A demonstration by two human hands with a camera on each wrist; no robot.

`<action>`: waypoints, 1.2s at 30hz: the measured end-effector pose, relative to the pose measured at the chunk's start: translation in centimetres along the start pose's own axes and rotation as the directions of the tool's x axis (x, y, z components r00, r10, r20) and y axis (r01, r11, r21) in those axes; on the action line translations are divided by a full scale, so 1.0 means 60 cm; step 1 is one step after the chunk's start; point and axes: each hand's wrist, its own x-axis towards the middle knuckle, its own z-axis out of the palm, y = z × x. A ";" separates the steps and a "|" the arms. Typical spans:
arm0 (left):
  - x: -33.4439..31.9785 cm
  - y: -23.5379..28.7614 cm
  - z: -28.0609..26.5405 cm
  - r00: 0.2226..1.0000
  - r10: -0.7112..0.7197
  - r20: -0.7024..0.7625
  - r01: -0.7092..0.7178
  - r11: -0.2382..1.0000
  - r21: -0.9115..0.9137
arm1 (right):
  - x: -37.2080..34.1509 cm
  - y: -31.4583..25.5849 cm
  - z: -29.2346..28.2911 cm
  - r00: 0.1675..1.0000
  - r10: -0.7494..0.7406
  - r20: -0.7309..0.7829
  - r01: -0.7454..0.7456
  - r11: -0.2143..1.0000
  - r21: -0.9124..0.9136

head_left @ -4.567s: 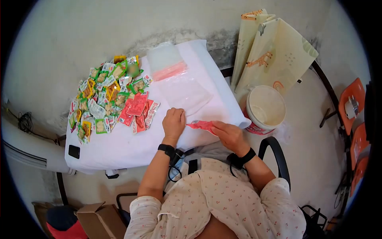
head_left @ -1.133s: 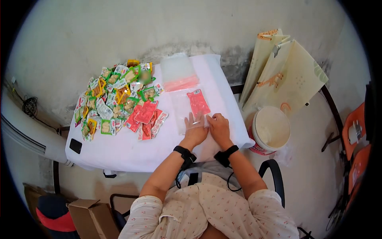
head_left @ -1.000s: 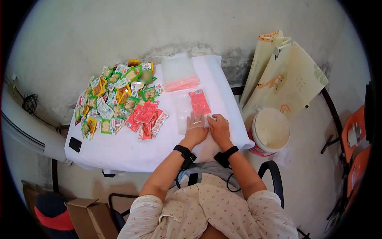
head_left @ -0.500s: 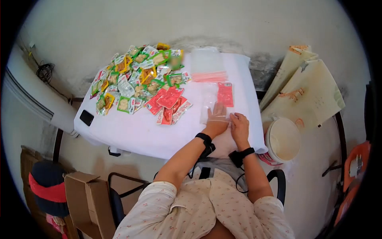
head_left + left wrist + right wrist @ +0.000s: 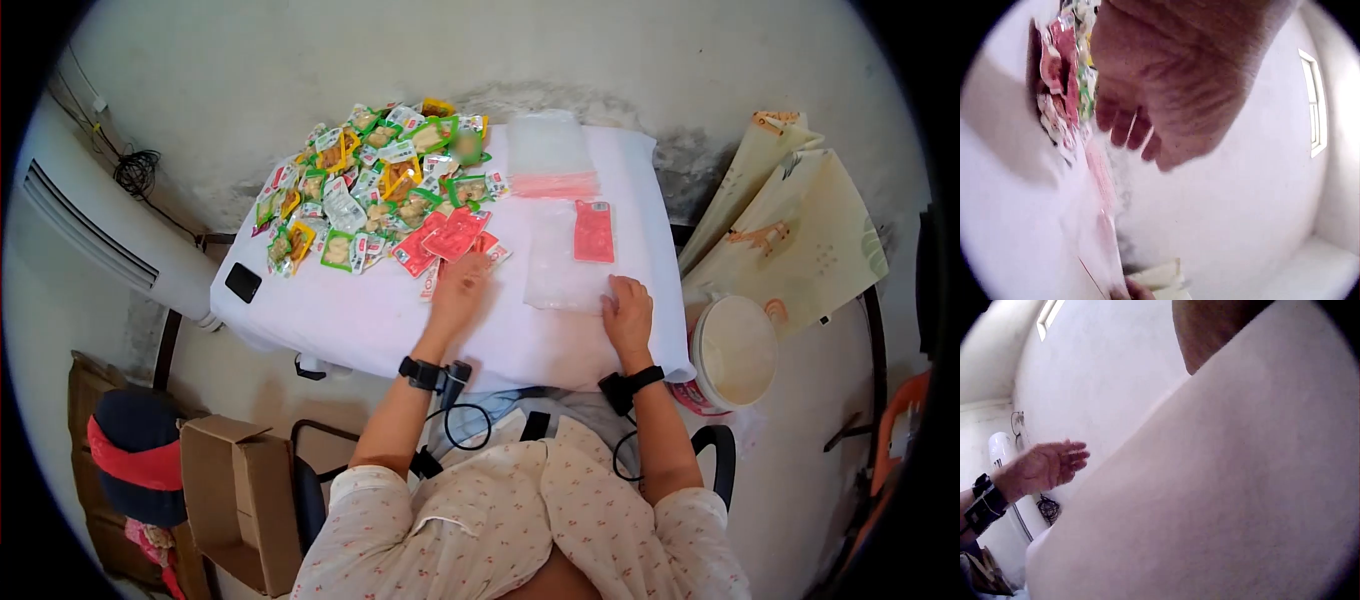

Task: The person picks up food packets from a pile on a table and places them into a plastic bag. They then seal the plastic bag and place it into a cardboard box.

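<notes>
Holds L hand (image 5: 460, 292) empty, fingers loose, nr red pkts (image 5: 455, 234); rests R hand (image 5: 628, 315) at clear bag (image 5: 555, 270), can't tell if pinching. Shows single pkt (image 5: 594, 232) on/in bag, on tabletop (image 5: 400, 335). Best lift top pkt by edge, w/o dragging others; keep bag flat.

soft daylight, dark curved edges, wrist views seemingly blurred and washed out.
</notes>
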 end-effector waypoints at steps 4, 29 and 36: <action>0.048 -0.115 -0.045 0.867 -0.328 -0.374 0.308 0.944 -0.115 | 0.000 0.002 0.001 1.000 -0.002 0.006 0.002 1.000 0.009; -0.009 -0.006 -0.067 0.785 -0.479 0.393 0.620 0.606 -0.499 | 0.000 -0.009 -0.013 0.971 -0.228 -0.071 0.236 0.962 0.135; -0.122 0.080 0.000 0.504 -0.406 0.762 0.857 0.343 -0.385 | 0.001 -0.007 -0.010 0.961 -0.263 -0.085 0.270 0.960 0.080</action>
